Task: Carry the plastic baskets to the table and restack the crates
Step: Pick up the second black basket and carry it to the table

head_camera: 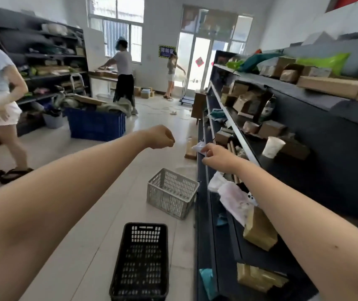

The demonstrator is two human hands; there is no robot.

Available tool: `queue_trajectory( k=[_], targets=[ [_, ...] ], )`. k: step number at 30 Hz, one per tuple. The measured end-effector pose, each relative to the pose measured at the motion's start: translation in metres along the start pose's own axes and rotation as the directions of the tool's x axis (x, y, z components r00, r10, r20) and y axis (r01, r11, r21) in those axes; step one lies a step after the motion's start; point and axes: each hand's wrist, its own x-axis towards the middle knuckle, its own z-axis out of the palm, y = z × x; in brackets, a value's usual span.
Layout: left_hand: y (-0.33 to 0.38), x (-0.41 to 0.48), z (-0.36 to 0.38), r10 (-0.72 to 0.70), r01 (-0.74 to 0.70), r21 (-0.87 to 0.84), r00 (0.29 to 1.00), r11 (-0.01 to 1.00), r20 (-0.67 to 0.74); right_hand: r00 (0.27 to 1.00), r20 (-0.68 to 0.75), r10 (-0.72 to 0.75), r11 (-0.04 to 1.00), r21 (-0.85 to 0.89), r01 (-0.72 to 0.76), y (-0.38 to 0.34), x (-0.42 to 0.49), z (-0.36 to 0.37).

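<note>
In the head view, the grey basket [171, 193] and the black basket [141, 261] are seen empty on the floor beside the shelving [204, 213], probably parked there for collection. The left hand [160, 136] is curled, holding nothing. The right hand [216, 155] is stretched to the shelf edge by a white scrap [198, 146]; its grip cannot be told.

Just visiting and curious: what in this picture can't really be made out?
Head view only:
Left hand: fingers curled under, hiding whether it holds anything.
Right hand: its own back hides whether the fingers pinch the white scrap.
Far table: partly hidden by the person standing at it.
Blue crate: contents blurred, too far.
</note>
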Motion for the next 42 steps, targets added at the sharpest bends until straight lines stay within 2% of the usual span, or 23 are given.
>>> queue_trajectory(
  k=[4,9,14,19,22,27,31,37,40,42],
  targets=[
    [-0.072,0.035,0.006,-0.109,0.109,-0.038,0.994,0.993,0.01,0.997,0.074,-0.027,0.999,-0.037,0.03,-0.006,0.063,0.046],
    [-0.13,0.082,0.031,-0.202,0.208,-0.095,0.977,0.973,0.07,0.981,0.191,-0.016,0.99,-0.132,0.042,0.015,0.142,0.083],
    [-0.178,0.127,0.036,-0.283,0.291,-0.086,0.954,0.953,0.098,0.967,0.255,0.016,0.992,-0.128,0.017,0.027,0.224,0.109],
    [-0.216,0.177,0.031,-0.321,0.332,-0.105,0.941,0.937,0.11,0.942,0.335,0.013,0.992,-0.122,0.03,0.031,0.28,0.136],
    [-0.232,0.218,0.034,-0.308,0.321,-0.084,0.941,0.943,0.14,0.942,0.335,0.02,0.994,-0.11,0.018,0.032,0.306,0.143],
    [-0.255,0.309,0.035,-0.21,0.226,-0.055,0.954,0.973,0.212,0.968,0.23,0.099,0.992,-0.093,-0.079,0.036,0.354,0.147],
    [-0.272,0.383,0.046,-0.087,0.081,0.033,0.944,0.996,0.318,0.949,0.154,0.275,0.961,-0.043,-0.272,0.053,0.375,0.157],
    [-0.276,0.444,0.082,0.066,-0.161,0.144,0.858,0.976,0.509,0.809,0.11,0.578,0.812,0.023,-0.583,0.083,0.361,0.187],
    [-0.269,0.455,0.12,0.121,-0.293,0.212,0.805,0.932,0.58,0.746,0.121,0.655,0.747,0.043,-0.664,0.097,0.321,0.205],
    [-0.265,0.455,0.151,0.145,-0.405,0.308,0.776,0.861,0.614,0.675,0.146,0.723,0.673,0.072,-0.736,0.111,0.287,0.218]
  ],
)
